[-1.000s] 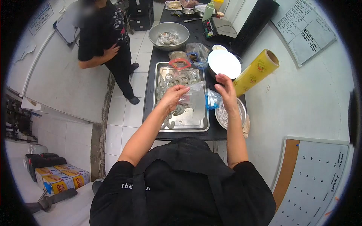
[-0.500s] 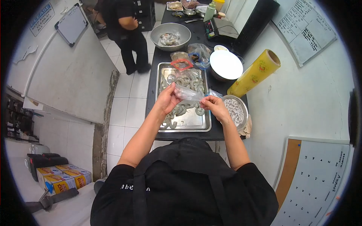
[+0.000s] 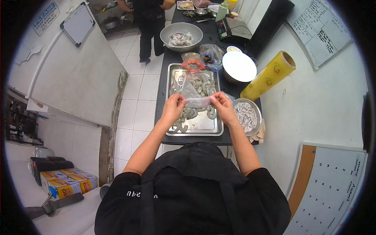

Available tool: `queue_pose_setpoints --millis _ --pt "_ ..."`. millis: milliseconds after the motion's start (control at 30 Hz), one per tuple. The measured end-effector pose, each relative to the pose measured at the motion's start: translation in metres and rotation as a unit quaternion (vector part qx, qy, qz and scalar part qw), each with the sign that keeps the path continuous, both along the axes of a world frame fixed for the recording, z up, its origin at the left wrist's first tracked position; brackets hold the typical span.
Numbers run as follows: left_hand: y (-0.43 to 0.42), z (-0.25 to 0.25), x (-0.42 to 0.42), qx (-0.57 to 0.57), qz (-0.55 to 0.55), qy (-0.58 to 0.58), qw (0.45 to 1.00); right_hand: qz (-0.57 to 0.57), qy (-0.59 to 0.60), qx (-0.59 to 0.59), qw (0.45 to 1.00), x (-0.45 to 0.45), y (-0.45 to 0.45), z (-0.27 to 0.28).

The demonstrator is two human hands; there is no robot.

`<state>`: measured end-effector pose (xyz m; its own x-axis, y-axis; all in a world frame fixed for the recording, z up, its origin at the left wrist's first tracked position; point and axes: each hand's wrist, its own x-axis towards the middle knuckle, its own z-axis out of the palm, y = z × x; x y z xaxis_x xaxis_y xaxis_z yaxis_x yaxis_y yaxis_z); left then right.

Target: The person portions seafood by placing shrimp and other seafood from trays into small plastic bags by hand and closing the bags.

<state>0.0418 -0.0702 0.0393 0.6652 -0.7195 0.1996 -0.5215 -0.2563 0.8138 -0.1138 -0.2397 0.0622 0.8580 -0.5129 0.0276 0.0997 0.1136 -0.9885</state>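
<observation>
Plainly holds a clear plastic bag (image 3: 198, 103) between left hand (image 3: 172, 108) and right hand (image 3: 223, 108)

Faces a long black table (image 3: 210, 33), with another person (image 3: 150, 22) in dark clothes standing past its left side. Has a rectangular metal tray (image 3: 205, 127) straight ahead, lying lengthwise, with bare metal showing at the near end. Sees, at the right, a thick yellow roll (image 3: 268, 78), tilted. Finds a wide metal bowl (image 3: 168, 33) beyond the tray's far end, and right of the tray a big white disc (image 3: 239, 65) on a dark vessel (image 3: 231, 81). Has, nearer, a smaller metal bowl (image 3: 259, 124) of pale curled pieces (image 3: 246, 116) beside the tray, near the right hand. Pinches one end of the clear plastic bag in the left hand, thumb against fingers; pinches the other end likewise in the right hand. Holds it as a flattened band above the middle of the tray, a loose corner pointing toward the far end, over grey shrimp (image 3: 190, 113) strewn across the metal. Cannot tell about contact between bag and shrimp.
</observation>
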Motion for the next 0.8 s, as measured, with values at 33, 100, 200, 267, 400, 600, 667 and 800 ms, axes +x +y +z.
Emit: queue_pose_setpoints --millis 33,100,200,267,400,600,667,800 --pt "-0.001 -0.008 0.0 0.0 0.001 0.001 1.0 0.001 0.001 0.0 1.0 -0.005 0.005 -0.003" --pt "-0.002 -0.016 -0.002 -0.059 0.024 0.178 0.982 0.02 0.009 -0.012 1.0 -0.009 0.012 -0.012" --pt "-0.002 -0.014 -0.008 -0.283 -0.021 0.483 0.828 0.029 0.077 -0.14 0.987 -0.005 0.013 -0.028" --pt "0.006 -0.016 -0.008 -0.296 -0.073 0.548 0.779 0.03 0.132 -0.218 0.966 -0.005 0.003 -0.058" --pt "0.011 -0.021 -0.014 -0.186 -0.145 0.393 0.889 0.002 0.032 0.207 0.978 -0.001 0.005 -0.044" --pt "0.003 -0.036 -0.01 -0.138 -0.032 0.358 0.923 0.081 0.074 0.174 0.979 0.002 0.017 -0.028" --pt "0.005 -0.04 -0.003 -0.234 0.011 0.541 0.808 0.068 0.131 0.07 0.987 0.004 0.005 -0.046" --pt "0.011 -0.015 -0.006 -0.258 -0.108 0.625 0.729 -0.002 0.165 0.039 0.985 0.02 -0.003 -0.075"
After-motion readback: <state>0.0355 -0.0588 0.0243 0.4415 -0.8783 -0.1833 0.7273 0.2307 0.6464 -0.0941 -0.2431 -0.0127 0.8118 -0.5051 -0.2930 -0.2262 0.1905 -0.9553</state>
